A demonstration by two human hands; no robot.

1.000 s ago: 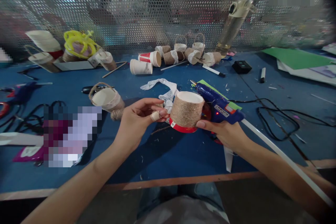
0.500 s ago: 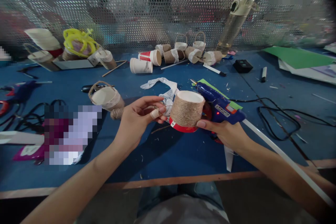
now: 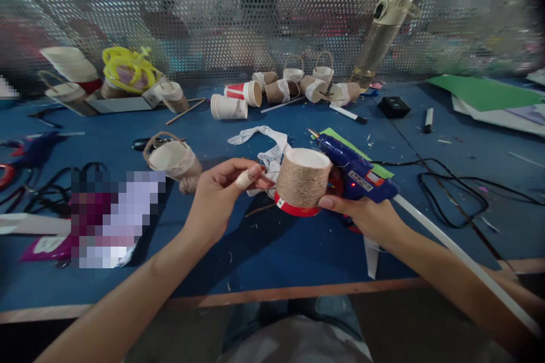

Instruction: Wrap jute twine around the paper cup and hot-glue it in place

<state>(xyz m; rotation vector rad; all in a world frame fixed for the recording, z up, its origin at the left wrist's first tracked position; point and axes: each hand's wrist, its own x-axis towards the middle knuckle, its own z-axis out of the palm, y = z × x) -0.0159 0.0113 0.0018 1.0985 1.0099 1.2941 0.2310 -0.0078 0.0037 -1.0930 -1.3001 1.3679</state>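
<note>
Twine covers most of a paper cup [image 3: 303, 178], leaving a red band bare at its lower end; its white opening faces up. My right hand [image 3: 361, 212] grips the cup from the right, thumb on its side. My left hand [image 3: 232, 193], with a bandaged thumb, pinches a thin strand of twine just left of the cup. Behind the cup, a blue glue gun [image 3: 351, 164] with a lit red light and a long white glue stick points up and left. White lace [image 3: 272, 139] lies behind my left fingers.
A handled twine cup [image 3: 172, 159] stands left beside a ball of twine [image 3: 190, 184]. Stacked paper cups [image 3: 229, 106], finished small baskets [image 3: 315, 89] and a bottle [image 3: 378, 39] line the back. Black cable [image 3: 451, 198] loops at right; a second glue gun [image 3: 38, 147] lies far left.
My left fingers have shifted slightly and closed more on the strand beside the cup. The cup has tipped and dropped very slightly in my right hand.
</note>
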